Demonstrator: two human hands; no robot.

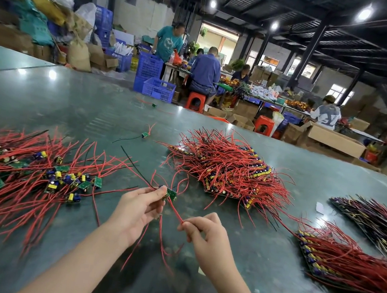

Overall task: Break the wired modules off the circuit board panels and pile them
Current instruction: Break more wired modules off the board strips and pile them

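Nearest, two bare forearms reach in over the worktop (pixel 256 270), a glossy dark green sheet that mirrors the ceiling lamps. The left hand (pixel 138 209) pinches a small green module (pixel 171 194) between thumb and fingertips, its grip closed on the board's edge, while the right hand (pixel 206 234) is clenched on one red wire (pixel 175 211) drawn taut from that module. The module looks already free of any panel, so the step in hand seems to be untangling its leads and dropping it on the pile. It would go best with the strain kept off the solder joints: hold the stiff board, let the limp wire slide out, do not jerk. The pile of loose modules (pixel 31 171) lies to the left, near the left hand: small flat green rectangles carrying blue and yellow cylindrical parts, buried in thin, springy red leads with a few black ones. To the right, a panel still to be broken (pixel 336 260) lies flat, a rigid strip of modules in rows with red wires combed one way. Behind it sits a darker panel stack (pixel 378 223). Further back, centre, a heaped stack of panels (pixel 231 170) bristles with red wire. A stray module (pixel 145 134) lies alone beyond. Far off, people sit on red stools (pixel 195 101) among blue crates (pixel 158 89) and cardboard boxes.
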